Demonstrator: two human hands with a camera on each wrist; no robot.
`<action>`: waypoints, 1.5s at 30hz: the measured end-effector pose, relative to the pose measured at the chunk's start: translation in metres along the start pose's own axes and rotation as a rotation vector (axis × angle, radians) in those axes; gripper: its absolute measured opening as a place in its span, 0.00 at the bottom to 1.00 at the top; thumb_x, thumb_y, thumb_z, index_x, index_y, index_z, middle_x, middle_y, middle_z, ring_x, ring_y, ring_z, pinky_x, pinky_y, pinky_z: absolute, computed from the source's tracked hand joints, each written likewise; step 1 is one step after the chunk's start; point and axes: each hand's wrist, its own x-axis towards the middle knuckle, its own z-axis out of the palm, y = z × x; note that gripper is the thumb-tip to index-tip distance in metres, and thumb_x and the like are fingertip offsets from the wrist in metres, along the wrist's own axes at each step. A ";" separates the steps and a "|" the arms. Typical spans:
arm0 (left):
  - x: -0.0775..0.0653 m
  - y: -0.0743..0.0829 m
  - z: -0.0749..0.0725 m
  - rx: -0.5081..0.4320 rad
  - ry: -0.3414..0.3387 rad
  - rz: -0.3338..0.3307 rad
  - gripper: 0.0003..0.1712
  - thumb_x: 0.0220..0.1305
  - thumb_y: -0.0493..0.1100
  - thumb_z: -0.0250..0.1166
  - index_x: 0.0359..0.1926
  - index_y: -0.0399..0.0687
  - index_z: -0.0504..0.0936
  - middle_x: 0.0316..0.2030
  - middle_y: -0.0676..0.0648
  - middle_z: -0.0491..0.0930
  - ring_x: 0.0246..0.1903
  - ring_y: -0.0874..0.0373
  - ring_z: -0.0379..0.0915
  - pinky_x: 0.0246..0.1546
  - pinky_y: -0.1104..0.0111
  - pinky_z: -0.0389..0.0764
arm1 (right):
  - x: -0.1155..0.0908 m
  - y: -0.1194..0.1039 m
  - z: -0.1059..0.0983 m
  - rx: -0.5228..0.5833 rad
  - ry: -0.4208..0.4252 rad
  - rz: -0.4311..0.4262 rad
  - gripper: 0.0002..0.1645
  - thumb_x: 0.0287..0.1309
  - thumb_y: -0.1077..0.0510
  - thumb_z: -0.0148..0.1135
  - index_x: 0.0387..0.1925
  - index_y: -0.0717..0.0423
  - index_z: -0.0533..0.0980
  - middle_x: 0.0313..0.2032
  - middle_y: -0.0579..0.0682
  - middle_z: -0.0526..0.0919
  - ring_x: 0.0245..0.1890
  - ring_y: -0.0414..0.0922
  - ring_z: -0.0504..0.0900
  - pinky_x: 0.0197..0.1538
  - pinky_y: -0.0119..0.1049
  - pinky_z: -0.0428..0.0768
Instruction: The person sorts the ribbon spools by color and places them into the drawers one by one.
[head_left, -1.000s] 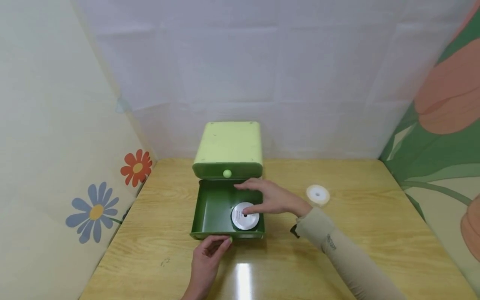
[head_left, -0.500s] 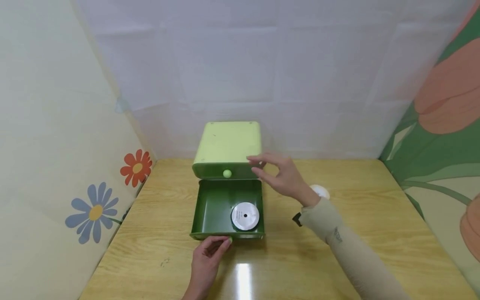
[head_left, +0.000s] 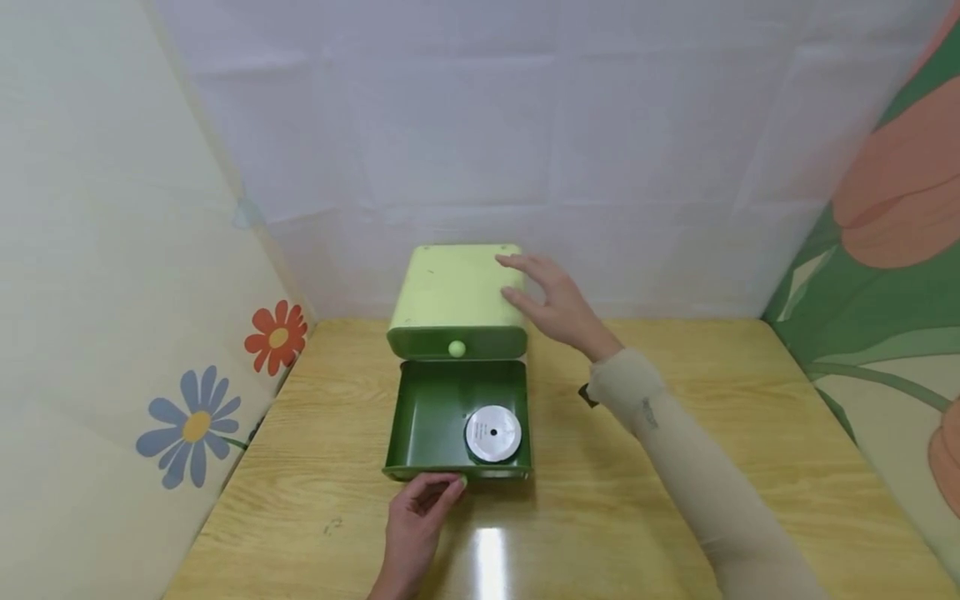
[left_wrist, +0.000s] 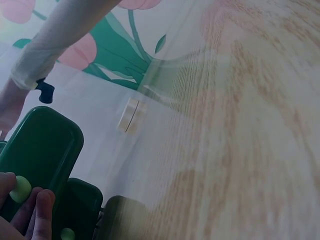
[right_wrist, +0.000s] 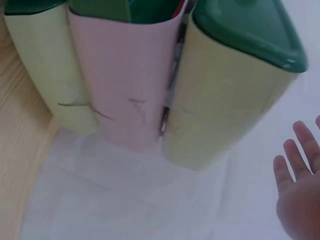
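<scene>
My left hand (head_left: 414,527) pinches the light-green knob (left_wrist: 21,189) of a pulled-out dark-green drawer (head_left: 427,417). A round spool (head_left: 492,433) with a silver-white labelled face and a small centre hole lies flat at the drawer's front right. My right hand (head_left: 558,304), empty with fingers spread, hovers by the right edge of the small cabinet's light-green top (head_left: 457,287). The right wrist view shows that hand (right_wrist: 302,195) apart from the cabinet. There, a pink middle unit (right_wrist: 125,80) sits between two pale-green ones.
A white roll (left_wrist: 131,116) stands out on the wooden table (head_left: 637,517) to the cabinet's right; my right arm hides it in the head view. Closed above the pulled-out drawer is a top drawer (head_left: 420,343) with its own knob. A white cloth wall (head_left: 450,125) rises behind.
My right hand has left the spool, risen out of the drawer and moved up beside the cabinet top. The spool stays in the drawer. My left hand keeps its grip on the knob.
</scene>
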 end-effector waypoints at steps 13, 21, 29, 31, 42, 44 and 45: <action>0.002 -0.004 0.000 0.022 -0.015 -0.011 0.07 0.63 0.29 0.71 0.41 0.29 0.84 0.36 0.39 0.89 0.36 0.55 0.89 0.42 0.69 0.90 | 0.004 0.026 0.011 -0.030 -0.193 0.138 0.28 0.78 0.42 0.53 0.71 0.46 0.73 0.76 0.48 0.68 0.79 0.51 0.58 0.80 0.61 0.56; 0.004 -0.004 -0.001 0.008 0.013 -0.040 0.06 0.62 0.28 0.71 0.40 0.30 0.85 0.36 0.40 0.89 0.37 0.53 0.89 0.43 0.67 0.90 | 0.007 0.028 0.010 -0.022 -0.242 0.147 0.28 0.77 0.40 0.52 0.70 0.46 0.74 0.77 0.47 0.66 0.80 0.51 0.56 0.80 0.62 0.54; 0.009 -0.002 -0.002 0.021 0.006 -0.045 0.07 0.62 0.29 0.71 0.41 0.30 0.85 0.37 0.39 0.89 0.38 0.53 0.89 0.44 0.69 0.89 | 0.007 0.030 0.012 -0.040 -0.234 0.149 0.28 0.77 0.39 0.53 0.70 0.45 0.74 0.76 0.46 0.67 0.80 0.50 0.57 0.80 0.61 0.54; 0.010 -0.002 -0.002 0.026 0.007 -0.049 0.07 0.63 0.30 0.72 0.41 0.31 0.85 0.38 0.39 0.89 0.39 0.53 0.89 0.44 0.69 0.89 | 0.007 0.029 0.012 -0.039 -0.233 0.145 0.28 0.76 0.39 0.53 0.70 0.45 0.74 0.76 0.46 0.67 0.80 0.51 0.57 0.80 0.62 0.54; 0.020 -0.002 -0.001 0.044 -0.006 -0.064 0.09 0.64 0.34 0.72 0.43 0.32 0.85 0.40 0.36 0.88 0.40 0.52 0.88 0.46 0.68 0.89 | 0.007 0.032 0.013 -0.031 -0.224 0.145 0.28 0.76 0.40 0.54 0.69 0.45 0.75 0.76 0.45 0.68 0.80 0.50 0.57 0.80 0.62 0.54; 0.022 -0.002 -0.001 0.043 -0.006 -0.068 0.09 0.65 0.35 0.72 0.43 0.33 0.85 0.40 0.36 0.88 0.40 0.52 0.88 0.46 0.68 0.89 | 0.007 0.033 0.014 -0.033 -0.223 0.143 0.28 0.76 0.40 0.54 0.69 0.44 0.74 0.76 0.45 0.67 0.80 0.50 0.57 0.80 0.62 0.54; 0.022 -0.002 -0.001 0.041 -0.006 -0.069 0.09 0.65 0.35 0.72 0.43 0.33 0.85 0.40 0.36 0.88 0.40 0.52 0.88 0.46 0.68 0.89 | 0.007 0.033 0.013 -0.031 -0.222 0.144 0.28 0.76 0.40 0.54 0.69 0.44 0.74 0.76 0.45 0.67 0.80 0.50 0.57 0.80 0.61 0.54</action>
